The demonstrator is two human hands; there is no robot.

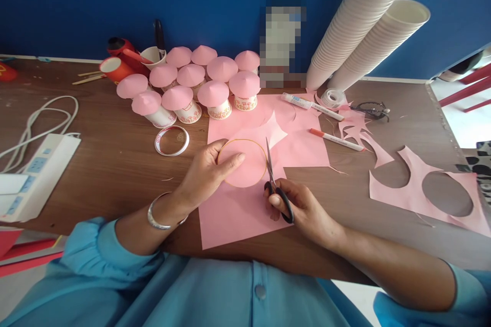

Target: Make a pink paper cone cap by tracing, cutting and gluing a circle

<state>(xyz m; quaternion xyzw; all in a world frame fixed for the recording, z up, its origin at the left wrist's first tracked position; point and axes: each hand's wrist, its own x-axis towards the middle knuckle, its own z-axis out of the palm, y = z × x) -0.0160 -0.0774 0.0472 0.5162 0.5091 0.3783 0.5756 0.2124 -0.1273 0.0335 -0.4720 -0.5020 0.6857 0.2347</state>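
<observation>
My left hand point(209, 168) pinches a pink paper disc point(245, 166) edged with a yellow-brown line, thumb on top and fingers underneath. My right hand point(303, 204) grips black-handled scissors point(272, 173), with fingers through the loops. The blades point away from me along the disc's right edge; whether they touch the paper I cannot tell. Beneath both hands lies a larger pink sheet point(226, 219). A pale pink pointed flap point(276, 132) sticks out just beyond the disc, and its join to it is unclear.
Several white cups with pink cone tops point(213, 94) stand at the back left. Tall stacks of paper cups point(356, 25) lean at the back right. Pink offcuts point(414, 179), a red-capped marker point(337, 140), a tape roll point(333, 98), a white ring point(172, 141) and a power strip point(42, 173) lie about.
</observation>
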